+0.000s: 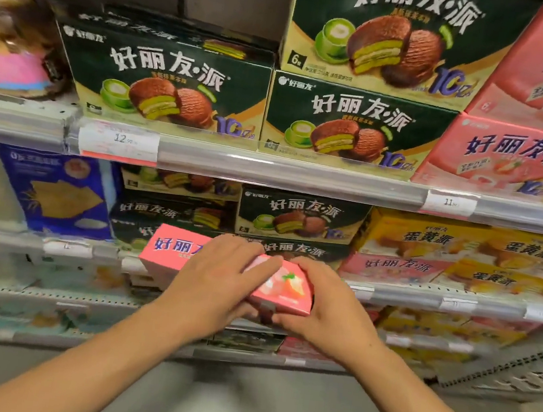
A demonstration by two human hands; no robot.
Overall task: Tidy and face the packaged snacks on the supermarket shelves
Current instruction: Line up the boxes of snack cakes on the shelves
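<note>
I hold a pink strawberry pie box (171, 249) in both hands, out in front of the second shelf. My left hand (215, 281) lies over its middle with the fingers curled across the top. My right hand (322, 311) grips its right end from the side and below. The box tilts down to the right. Behind it stand dark green matcha pie boxes (299, 218) in stacks. More pink boxes (393, 267) sit to the right on the same shelf.
The upper shelf carries green pie boxes (165, 84) and pink boxes (511, 158) behind a rail with price tags (119, 144). Yellow egg-yolk pie boxes (472, 246) fill the right of the second shelf, a blue cracker pack (58, 191) the left. Lower shelves hold blurred packs.
</note>
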